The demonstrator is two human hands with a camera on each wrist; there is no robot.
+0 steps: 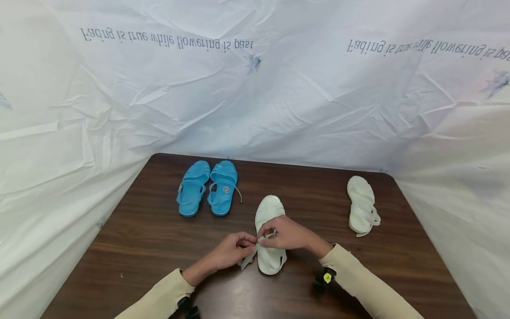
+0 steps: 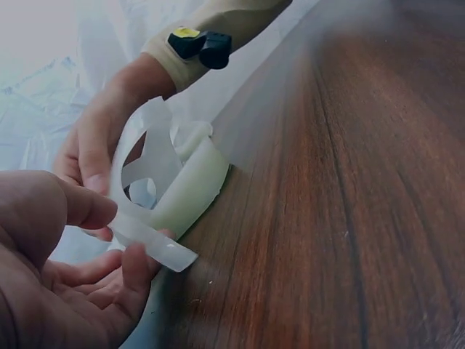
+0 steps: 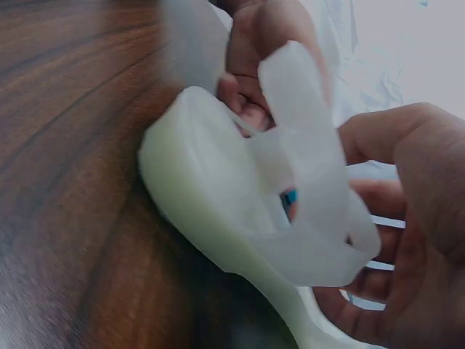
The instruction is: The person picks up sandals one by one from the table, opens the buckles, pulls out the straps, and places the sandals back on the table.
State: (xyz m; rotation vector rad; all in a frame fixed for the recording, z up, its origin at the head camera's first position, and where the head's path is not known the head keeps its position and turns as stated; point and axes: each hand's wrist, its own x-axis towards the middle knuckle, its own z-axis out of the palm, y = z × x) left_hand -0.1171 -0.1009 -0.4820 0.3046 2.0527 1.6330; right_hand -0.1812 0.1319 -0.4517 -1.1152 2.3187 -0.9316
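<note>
- White sandal [image 1: 269, 235] is lying sole-down on the tabletop [image 1: 139, 239], near the front edge and midway across, toe pointing away from the person.
- Left hand [image 1: 233, 250]: grip closed on the loose strap [image 2: 156, 243], which is pinched between thumb and fingers.
- Right hand [image 1: 288, 232]: fingers are curled round the strap work at the heel end; exactly which band is pinched cannot be told.
- Handling, as judged: the sandal is taken to be light, moulded, rubbery plastic; straps thin and bendy, sole firmer. The smooth surface may slip.
- Best hold is judged to be the strap end for threading, with the sole edge steadied.
- Blue sandal pair [image 1: 207, 188] and second white sandal [image 1: 361, 204] are lying well apart, further back.
</note>
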